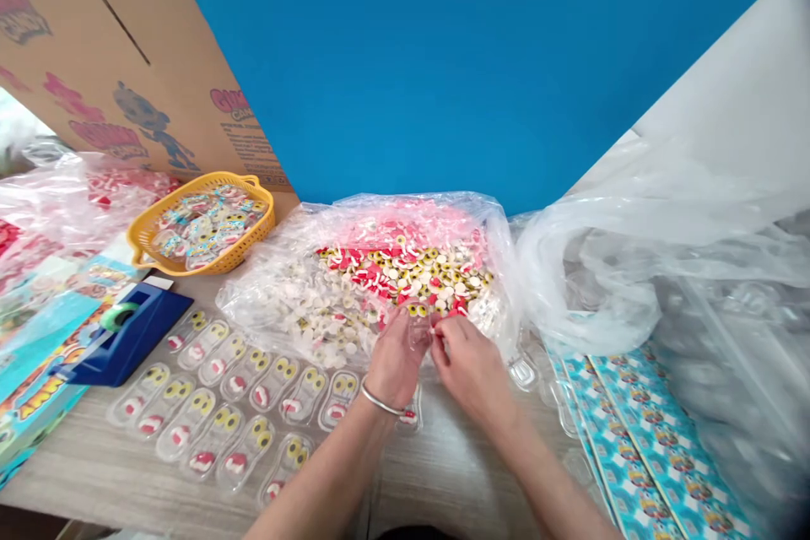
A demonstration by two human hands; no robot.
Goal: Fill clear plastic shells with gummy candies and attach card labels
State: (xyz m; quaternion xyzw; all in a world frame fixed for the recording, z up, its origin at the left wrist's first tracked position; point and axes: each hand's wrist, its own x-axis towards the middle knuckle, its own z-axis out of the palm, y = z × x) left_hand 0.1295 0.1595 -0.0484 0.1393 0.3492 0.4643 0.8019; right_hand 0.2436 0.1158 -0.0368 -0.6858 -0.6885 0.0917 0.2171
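Observation:
My left hand [396, 359], with a bangle on its wrist, is closed on a clear plastic blister shell [418, 333]. Two yellow eye-shaped pieces show at the top of that shell. Right beside it, my right hand [461, 346] has its fingers pinched together at the shell's edge. A small bit of red and white shows at those fingertips, too small to make out surely. Both hands are over the front of an opened clear bag [405, 270] full of loose eye-shaped and red-and-white pieces. Rows of filled blister shells [250, 375] lie on the table to the left.
A yellow basket [237, 257] of packed shells stands at the back left, near a blue tape dispenser [130, 333]. Printed turquoise card sheets [639, 439] and bags of clear shells [727, 354] are on the right. A blue panel [405, 59] and carton [126, 42] rise behind.

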